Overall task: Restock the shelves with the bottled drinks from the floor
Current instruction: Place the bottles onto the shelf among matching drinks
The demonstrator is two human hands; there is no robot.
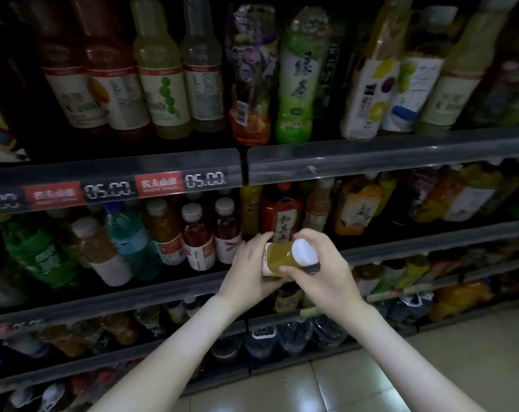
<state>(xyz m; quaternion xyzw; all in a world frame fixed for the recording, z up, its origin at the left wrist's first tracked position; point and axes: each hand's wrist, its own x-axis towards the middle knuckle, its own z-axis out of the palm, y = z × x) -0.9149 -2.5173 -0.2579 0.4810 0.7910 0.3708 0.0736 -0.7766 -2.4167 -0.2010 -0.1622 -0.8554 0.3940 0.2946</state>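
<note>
Head view: holds a yellow-green drink bottle [279, 258] sideways, left hand [247, 263] clasped round its labelled base, right hand [323, 266] clasped round the neck by the white cap [304, 251], not yet on the shelf [151, 292]. Looks well stocked behind and left of the grip, red-labelled tea bottle [282, 214] directly behind, small red juice bottles [198, 233] just left. Leaves at least this bottle to place; cannot tell whether more wait on the floor [400, 367].
</note>
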